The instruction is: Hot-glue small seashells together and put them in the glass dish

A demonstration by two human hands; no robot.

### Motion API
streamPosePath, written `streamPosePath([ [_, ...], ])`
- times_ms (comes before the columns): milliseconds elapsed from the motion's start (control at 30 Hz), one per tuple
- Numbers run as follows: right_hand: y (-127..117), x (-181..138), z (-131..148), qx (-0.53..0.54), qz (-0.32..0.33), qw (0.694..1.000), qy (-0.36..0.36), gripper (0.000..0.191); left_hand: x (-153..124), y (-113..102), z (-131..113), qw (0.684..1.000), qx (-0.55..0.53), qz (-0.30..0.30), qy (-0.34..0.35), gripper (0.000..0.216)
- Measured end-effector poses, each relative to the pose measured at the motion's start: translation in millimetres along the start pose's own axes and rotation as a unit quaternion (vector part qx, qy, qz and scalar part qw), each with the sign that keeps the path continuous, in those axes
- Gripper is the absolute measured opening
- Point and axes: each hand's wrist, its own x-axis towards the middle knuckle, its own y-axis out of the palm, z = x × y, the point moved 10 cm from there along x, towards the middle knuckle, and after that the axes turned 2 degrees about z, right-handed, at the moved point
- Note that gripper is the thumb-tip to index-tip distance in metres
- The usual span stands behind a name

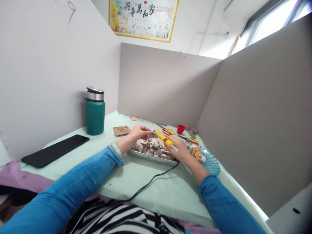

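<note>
My right hand (179,148) grips a yellow hot glue gun (163,137) with a whitish glue stick out of its back end. The gun's nozzle points toward my left hand (140,132), whose fingertips are pinched together near it. Whatever those fingers hold is too small to make out. Below both hands lies a shallow metal tray (153,158) filled with small seashells (149,147). A black cord (152,179) runs from near the right hand across the table to its front edge. Beside my right wrist sits a blue shell-shaped dish (211,164) with small colourful pieces on it.
Behind the tray are two pairs of scissors (167,131) with red and yellow handles and a red cup (180,129). A brown card (122,130), a green bottle (95,117) and a black phone (56,151) lie or stand leftward. Grey panels (165,81) enclose the table.
</note>
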Motion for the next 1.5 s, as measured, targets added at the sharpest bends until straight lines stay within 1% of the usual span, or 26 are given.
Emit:
streamPosePath([
  [200, 3.2, -0.7, 4.5, -0.016, 0.023, 1.0, -0.015, 0.012, 0.0, 0.7, 0.8, 1.0, -0.005, -0.001, -0.001, 0.027],
  [367, 3.0, -1.3, 7.2, -0.028, 0.027, 0.999, -0.016, 0.015, 1.3, 0.4, 3.4, 1.0, -0.006, 0.001, -0.009, 0.025],
  [533, 4.4, -1.0, 8.7, -0.032, 0.035, 0.999, -0.019, 0.017, -0.9, 0.2, 0.6, 1.0, -0.013, -0.002, -0.007, 0.025],
  [767, 3.6, -1.3, 3.8, -0.054, 0.02, 0.998, -0.011, 0.017, 0.3, -0.5, 0.6, 0.999, -0.038, 0.002, 0.006, 0.028],
  [1200, 4.7, -1.6, 8.6, -0.05, 0.025, 0.998, -0.024, 0.017, -2.0, 0.4, -2.1, 0.999, -0.046, 0.003, 0.004, 0.029],
  [1367, 3.9, -1.6, 5.1, -0.057, 0.015, 0.998, -0.014, 0.02, -2.1, 1.2, -3.3, 0.999, -0.047, 0.005, 0.008, 0.028],
  [1500, 2.8, -2.0, 4.1, -0.06, 0.01, 0.998, -0.007, 0.019, -2.8, 1.3, -3.8, 0.999, -0.051, 0.005, 0.008, 0.028],
])
